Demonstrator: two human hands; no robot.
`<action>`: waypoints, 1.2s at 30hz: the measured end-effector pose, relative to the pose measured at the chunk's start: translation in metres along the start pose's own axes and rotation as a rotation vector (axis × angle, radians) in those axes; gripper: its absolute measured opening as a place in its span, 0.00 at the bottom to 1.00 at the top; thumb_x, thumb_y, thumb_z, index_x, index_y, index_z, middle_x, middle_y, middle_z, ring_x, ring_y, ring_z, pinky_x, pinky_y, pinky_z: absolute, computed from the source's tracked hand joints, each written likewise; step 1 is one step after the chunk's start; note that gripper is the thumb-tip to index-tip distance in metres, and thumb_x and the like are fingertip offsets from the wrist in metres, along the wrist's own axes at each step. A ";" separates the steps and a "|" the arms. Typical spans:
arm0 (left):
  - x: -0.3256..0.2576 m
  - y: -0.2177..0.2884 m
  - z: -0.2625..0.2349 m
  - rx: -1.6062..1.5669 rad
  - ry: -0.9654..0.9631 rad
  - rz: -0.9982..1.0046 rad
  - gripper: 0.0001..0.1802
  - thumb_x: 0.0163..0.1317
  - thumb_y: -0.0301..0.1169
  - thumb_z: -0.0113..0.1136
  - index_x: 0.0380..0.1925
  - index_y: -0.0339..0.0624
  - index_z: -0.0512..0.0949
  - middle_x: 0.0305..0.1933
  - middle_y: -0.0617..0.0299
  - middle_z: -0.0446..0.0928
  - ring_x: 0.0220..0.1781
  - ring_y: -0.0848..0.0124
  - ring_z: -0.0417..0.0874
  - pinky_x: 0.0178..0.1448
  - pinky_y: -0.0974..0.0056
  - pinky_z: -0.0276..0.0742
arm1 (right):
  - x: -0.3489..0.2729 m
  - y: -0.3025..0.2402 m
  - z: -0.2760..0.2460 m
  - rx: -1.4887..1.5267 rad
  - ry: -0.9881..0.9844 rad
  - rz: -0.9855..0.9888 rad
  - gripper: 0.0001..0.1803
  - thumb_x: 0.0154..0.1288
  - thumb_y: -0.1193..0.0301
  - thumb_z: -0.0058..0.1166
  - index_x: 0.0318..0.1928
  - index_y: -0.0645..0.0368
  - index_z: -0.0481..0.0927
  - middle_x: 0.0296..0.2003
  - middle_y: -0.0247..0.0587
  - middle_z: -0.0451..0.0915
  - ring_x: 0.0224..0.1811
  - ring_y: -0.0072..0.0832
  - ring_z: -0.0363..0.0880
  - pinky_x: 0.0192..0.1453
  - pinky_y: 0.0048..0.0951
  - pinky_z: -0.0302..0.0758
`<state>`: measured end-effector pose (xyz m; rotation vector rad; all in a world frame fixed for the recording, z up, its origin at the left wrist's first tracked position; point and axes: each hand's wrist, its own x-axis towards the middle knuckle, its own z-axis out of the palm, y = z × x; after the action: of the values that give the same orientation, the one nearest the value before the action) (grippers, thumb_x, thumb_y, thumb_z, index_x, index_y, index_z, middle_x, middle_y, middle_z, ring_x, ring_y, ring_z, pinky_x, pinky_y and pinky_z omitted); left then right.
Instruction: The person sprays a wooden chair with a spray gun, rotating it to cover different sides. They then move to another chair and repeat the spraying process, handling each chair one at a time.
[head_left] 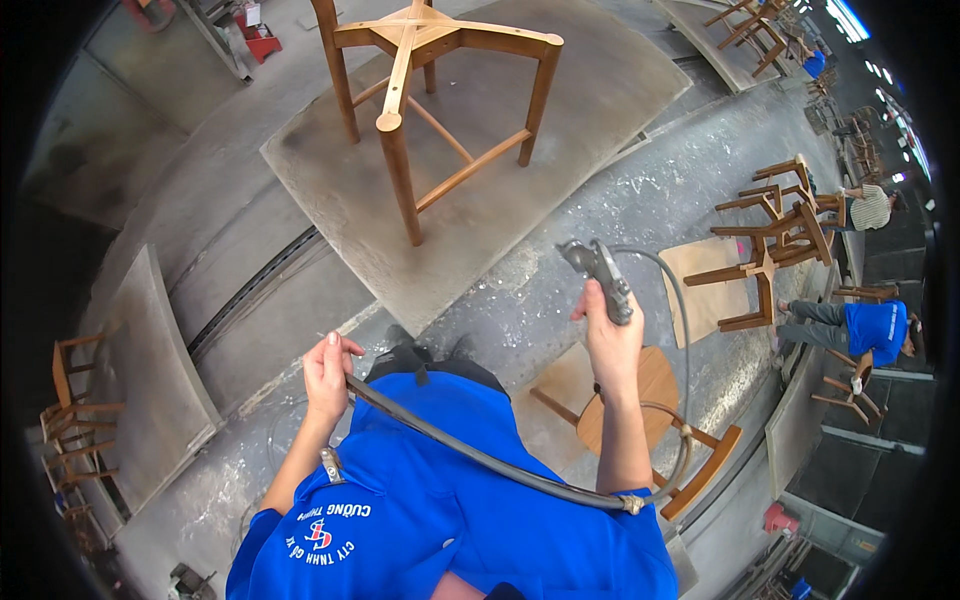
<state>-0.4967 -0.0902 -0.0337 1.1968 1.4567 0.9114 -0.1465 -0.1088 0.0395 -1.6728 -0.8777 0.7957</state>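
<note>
My right hand [612, 340] grips a grey spray gun [600, 272], nozzle pointing up-left toward a wooden chair frame [420, 110]. The frame stands upside down on a grey board [560, 120] ahead of me. My left hand [328, 372] holds the dark hose [470, 455] that runs across my blue shirt to the right and loops back up to the gun. A round-seated wooden chair [655, 400] stands just below and behind my right forearm.
Stacked wooden chair frames [775, 215] stand at right, with two people [860, 330] beside them. More chair frames [70, 400] sit at the left edge by a grey panel [150, 370]. A floor rail [255, 290] runs diagonally. A red object [258, 40] lies far back.
</note>
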 end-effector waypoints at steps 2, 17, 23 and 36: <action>0.006 0.005 0.004 0.018 0.011 0.001 0.31 0.78 0.47 0.42 0.26 0.33 0.81 0.13 0.73 0.61 0.18 0.82 0.58 0.24 0.68 0.52 | 0.026 0.003 0.015 0.016 -0.009 -0.012 0.13 0.76 0.64 0.53 0.43 0.63 0.80 0.23 0.29 0.76 0.30 0.15 0.72 0.36 0.23 0.69; 0.099 0.027 0.043 -0.190 0.016 0.067 0.27 0.77 0.45 0.46 0.25 0.37 0.82 0.14 0.74 0.61 0.19 0.83 0.60 0.25 0.69 0.57 | 0.075 -0.117 0.017 -0.013 -0.228 -0.251 0.21 0.68 0.76 0.59 0.60 0.66 0.76 0.33 0.34 0.80 0.34 0.20 0.78 0.41 0.23 0.76; 0.122 0.057 0.049 -0.224 -0.036 0.157 0.28 0.77 0.46 0.46 0.27 0.36 0.81 0.13 0.73 0.62 0.19 0.82 0.60 0.24 0.68 0.57 | 0.071 -0.178 0.015 -0.437 -0.378 -0.900 0.38 0.54 0.67 0.75 0.63 0.70 0.73 0.34 0.47 0.82 0.33 0.33 0.83 0.39 0.27 0.79; 0.130 0.059 0.077 -0.327 0.174 0.112 0.30 0.78 0.46 0.44 0.25 0.35 0.82 0.13 0.73 0.62 0.18 0.83 0.60 0.24 0.68 0.55 | 0.122 -0.214 0.032 -0.537 -0.502 -0.953 0.37 0.53 0.68 0.75 0.62 0.67 0.75 0.40 0.50 0.85 0.35 0.36 0.86 0.41 0.30 0.80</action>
<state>-0.4094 0.0465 -0.0241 0.9813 1.3208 1.3028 -0.1460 0.0523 0.2284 -1.2222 -2.1635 0.2981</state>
